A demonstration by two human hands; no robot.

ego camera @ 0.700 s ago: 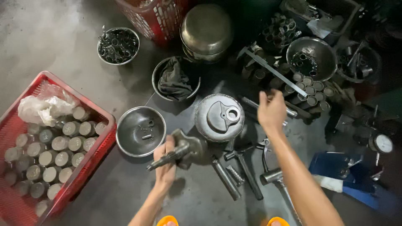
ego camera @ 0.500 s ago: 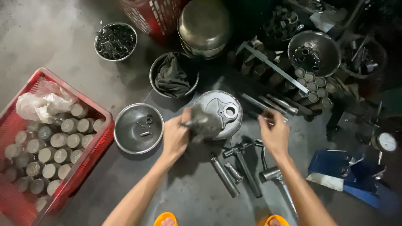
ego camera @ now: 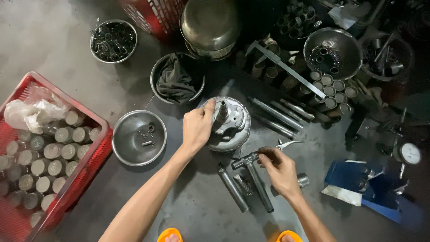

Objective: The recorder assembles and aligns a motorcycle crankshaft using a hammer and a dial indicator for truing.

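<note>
The left hand point(ego camera: 197, 127) grasps the round metal housing point(ego camera: 230, 123) by its rim. The right hand point(ego camera: 280, 168) is clenched on a hammer point(ego camera: 253, 172) beside it. A red crate point(ego camera: 85, 166) of grey cylinders point(ego camera: 45, 163) stands at far left.

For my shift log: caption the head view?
Left hand steadies a round metal housing; right hand grips a hammer.

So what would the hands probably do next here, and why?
Probably lift the hammer: the right hand grips it near the head while it lies on the floor, and the left hand steadies the round metal housing with a shaft upright.
</note>
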